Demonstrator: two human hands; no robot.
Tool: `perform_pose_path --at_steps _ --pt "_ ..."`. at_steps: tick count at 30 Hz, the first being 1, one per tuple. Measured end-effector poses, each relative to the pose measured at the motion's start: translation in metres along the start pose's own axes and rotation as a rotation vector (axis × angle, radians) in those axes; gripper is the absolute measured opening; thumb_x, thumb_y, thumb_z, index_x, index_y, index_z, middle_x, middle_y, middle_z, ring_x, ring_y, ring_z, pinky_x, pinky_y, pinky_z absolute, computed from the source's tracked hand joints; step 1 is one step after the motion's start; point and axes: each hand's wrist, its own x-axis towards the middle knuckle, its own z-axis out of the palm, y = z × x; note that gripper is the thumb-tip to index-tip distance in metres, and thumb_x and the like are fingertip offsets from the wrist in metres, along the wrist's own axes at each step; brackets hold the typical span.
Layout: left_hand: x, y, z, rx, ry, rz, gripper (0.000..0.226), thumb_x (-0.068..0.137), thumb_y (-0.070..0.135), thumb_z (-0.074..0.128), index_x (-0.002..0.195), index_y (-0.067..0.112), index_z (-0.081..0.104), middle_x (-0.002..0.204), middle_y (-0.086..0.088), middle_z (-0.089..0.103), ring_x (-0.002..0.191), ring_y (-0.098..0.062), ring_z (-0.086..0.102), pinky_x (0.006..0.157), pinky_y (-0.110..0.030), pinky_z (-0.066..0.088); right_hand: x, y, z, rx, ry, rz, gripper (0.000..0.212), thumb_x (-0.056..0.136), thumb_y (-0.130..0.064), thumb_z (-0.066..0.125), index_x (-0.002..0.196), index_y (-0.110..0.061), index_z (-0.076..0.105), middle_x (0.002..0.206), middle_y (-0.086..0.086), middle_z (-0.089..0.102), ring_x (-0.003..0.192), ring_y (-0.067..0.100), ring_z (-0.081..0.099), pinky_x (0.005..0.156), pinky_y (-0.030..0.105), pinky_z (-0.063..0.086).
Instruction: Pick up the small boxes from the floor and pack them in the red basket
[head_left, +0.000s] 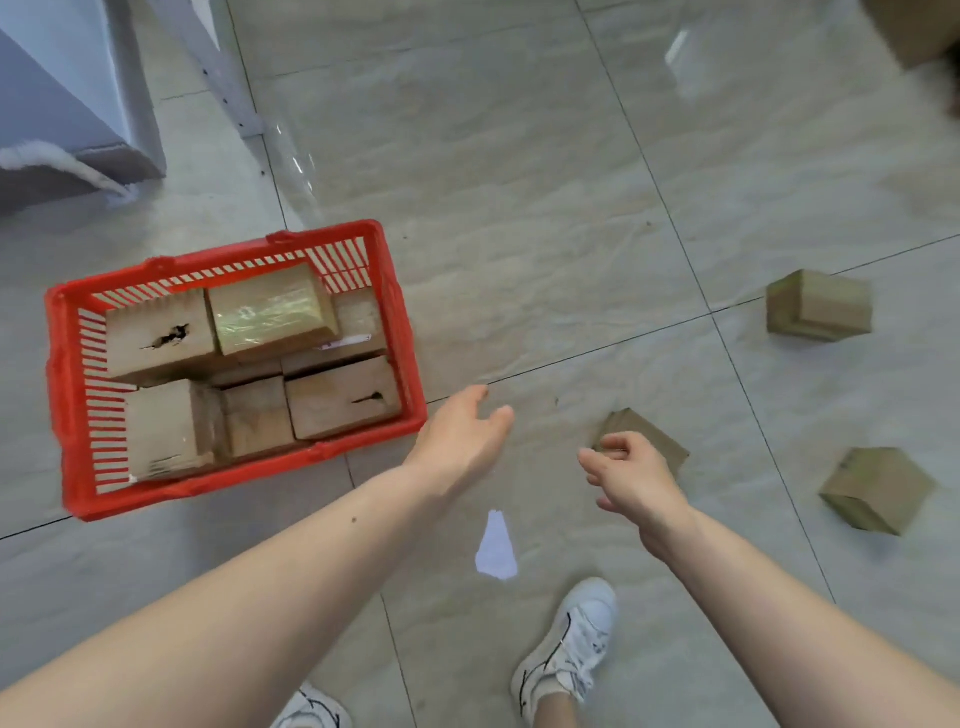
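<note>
A: How are the hands?
B: The right hand has loosely curled fingers and holds nothing. It is in front of a box, partly hiding it; I cannot tell if it touches. The left hand is relaxed, fingers spread, empty, just beside the basket corner.
A: Where are the other boxes?
B: From the right hand, one box lies on the floor at 3 o'clock, another at 1 o'clock, well apart. The red basket is at 9 o'clock, with several boxes packed close inside.
A: Anything more?
B: A white scrap lies near a shoe, at 6 o'clock.
</note>
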Motion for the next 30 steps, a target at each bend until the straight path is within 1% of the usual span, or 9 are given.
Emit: perform_pose_path --at_steps 5,10,14,16,20,23,26,28,30 --pt "0.031 0.033 0.094 -0.021 -0.024 -0.054 0.056 0.096 0.037 0.048 0.148 0.019 0.039 0.148 -0.002 0.048 0.138 -0.023 0.044 0.113 -0.036 0.034 0.054 0.047 -0.080 -0.016 0.001 0.068 0.034 0.089 -0.024 0.064 0.119 -0.016 0.049 0.100 0.001 0.058 0.109 0.026 0.062 0.095 0.044 0.050" --pt "0.066 0.039 0.167 -0.074 -0.091 -0.085 0.059 0.096 0.037 0.048 0.150 0.019 0.035 0.156 -0.002 0.037 0.143 -0.019 0.036 0.116 -0.037 0.031 0.103 0.081 -0.119 -0.065 0.025 0.126 0.043 0.087 -0.031 0.064 0.125 -0.017 0.051 0.095 -0.009 0.059 0.107 0.026 0.062 0.098 0.050 0.051" --pt "0.105 0.027 0.209 -0.063 -0.113 -0.127 0.061 0.096 0.039 0.047 0.152 0.019 0.031 0.158 -0.006 0.032 0.145 -0.022 0.033 0.116 -0.038 0.030 0.144 0.106 -0.119 -0.092 0.001 0.156 0.054 0.089 -0.037 0.062 0.137 -0.020 0.046 0.126 0.000 0.060 0.117 0.025 0.058 0.102 0.048 0.048" --pt "0.126 0.020 0.224 -0.055 -0.132 -0.121 0.060 0.097 0.038 0.046 0.152 0.019 0.030 0.158 -0.006 0.031 0.145 -0.023 0.032 0.116 -0.037 0.030 0.166 0.117 -0.114 -0.102 0.011 0.156 0.057 0.089 -0.038 0.061 0.140 -0.019 0.045 0.134 0.003 0.055 0.119 0.026 0.056 0.103 0.048 0.047" --pt "0.170 -0.004 0.253 -0.037 -0.147 -0.112 0.060 0.098 0.034 0.046 0.152 0.016 0.028 0.158 -0.006 0.030 0.144 -0.023 0.032 0.115 -0.033 0.029 0.211 0.138 -0.100 -0.132 0.042 0.113 0.059 0.089 -0.038 0.060 0.143 -0.023 0.041 0.135 0.006 0.052 0.105 0.028 0.057 0.095 0.042 0.049" --pt "0.193 -0.025 0.272 -0.035 -0.150 -0.114 0.059 0.098 0.029 0.047 0.151 0.013 0.027 0.155 -0.006 0.034 0.137 -0.023 0.040 0.107 -0.030 0.033 0.238 0.157 -0.088 -0.121 0.044 0.108 0.070 0.091 -0.037 0.058 0.152 -0.027 0.025 0.144 0.009 0.048 0.120 0.031 0.055 0.103 0.045 0.047" --pt "0.204 -0.039 0.287 -0.061 -0.192 -0.140 0.051 0.097 0.023 0.050 0.144 0.010 0.035 0.125 -0.001 0.049 0.119 -0.024 0.051 0.100 -0.031 0.040 0.254 0.171 -0.076 -0.056 0.019 0.125 0.075 0.093 -0.034 0.057 0.155 -0.034 0.016 0.145 0.007 0.047 0.124 0.030 0.053 0.101 0.046 0.048" --pt "0.209 -0.043 0.294 -0.072 -0.209 -0.137 0.040 0.096 0.022 0.052 0.133 0.012 0.044 0.126 0.000 0.055 0.117 -0.026 0.054 0.099 -0.033 0.043 0.258 0.176 -0.071 0.034 0.016 0.135 0.072 0.093 -0.029 0.057 0.154 -0.036 0.018 0.139 0.005 0.052 0.115 0.027 0.059 0.087 0.038 0.053" --pt "0.208 -0.044 0.294 -0.089 -0.196 -0.119 0.037 0.094 0.021 0.052 0.130 0.015 0.047 0.128 -0.006 0.056 0.116 -0.025 0.054 0.099 -0.034 0.045 0.256 0.176 -0.069 0.111 0.054 0.137 0.068 0.091 -0.026 0.059 0.150 -0.036 0.027 0.134 0.004 0.057 0.111 0.028 0.063 0.085 0.039 0.055"
